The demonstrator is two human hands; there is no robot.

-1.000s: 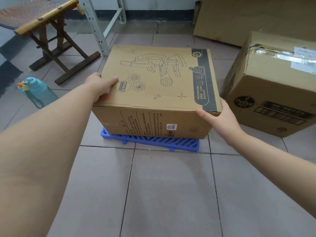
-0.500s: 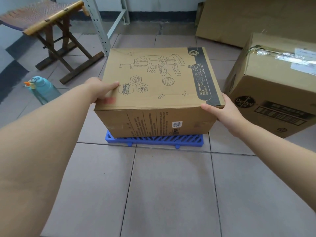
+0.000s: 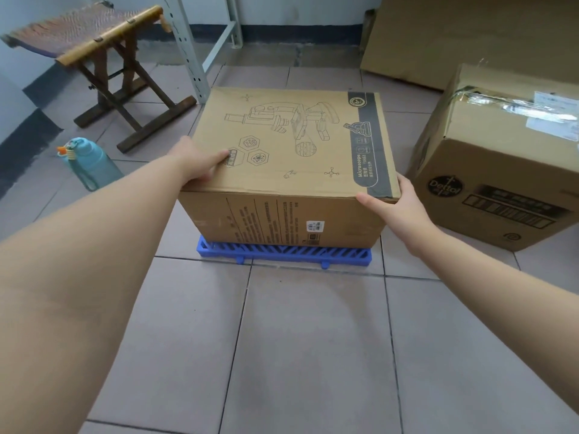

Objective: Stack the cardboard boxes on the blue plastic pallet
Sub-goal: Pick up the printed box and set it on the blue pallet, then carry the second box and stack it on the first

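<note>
A cardboard box printed with a microscope drawing (image 3: 291, 158) sits on the blue plastic pallet (image 3: 283, 253) on the tiled floor; only the pallet's front edge shows. My left hand (image 3: 195, 166) grips the box's near left top corner, thumb on the lid. My right hand (image 3: 393, 205) holds the near right corner, fingers along the side. A second, larger cardboard box with a Dettol logo and shiny tape (image 3: 501, 158) stands on the floor to the right, apart from the pallet.
A wooden folding stool (image 3: 94, 57) stands at the back left, beside a grey metal rack upright (image 3: 188, 48). A teal water bottle (image 3: 89, 162) lies on the floor at left. Flattened cardboard (image 3: 463, 36) leans on the back wall. Bare tiles lie in front of the pallet.
The microscope box has come down and squared up on the pallet, whose front edge now shows evenly. Both hands stay on its near corners.
</note>
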